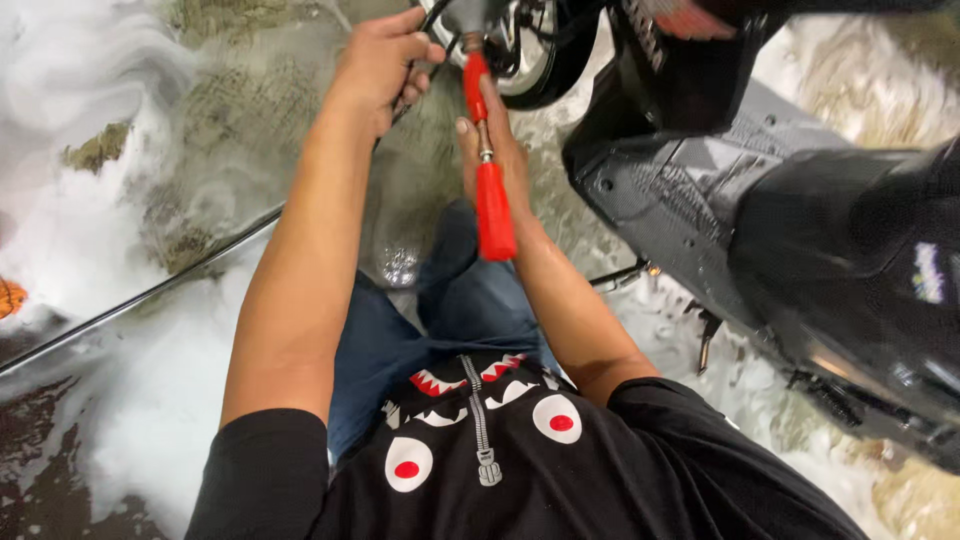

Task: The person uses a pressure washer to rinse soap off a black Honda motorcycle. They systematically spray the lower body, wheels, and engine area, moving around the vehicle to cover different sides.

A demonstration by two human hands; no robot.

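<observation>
Here, both hands on red spray gun [492,200], beside black scooter [800,230]

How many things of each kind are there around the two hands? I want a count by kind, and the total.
Hands: 2, left hand and right hand
Red-handled spray lance: 1
Black hose: 1
Black scooter: 1
Wheel: 1
Total: 6

small white and blue sticker [928,272], perhaps a label, on scooter's dark side panel [850,250]
</observation>
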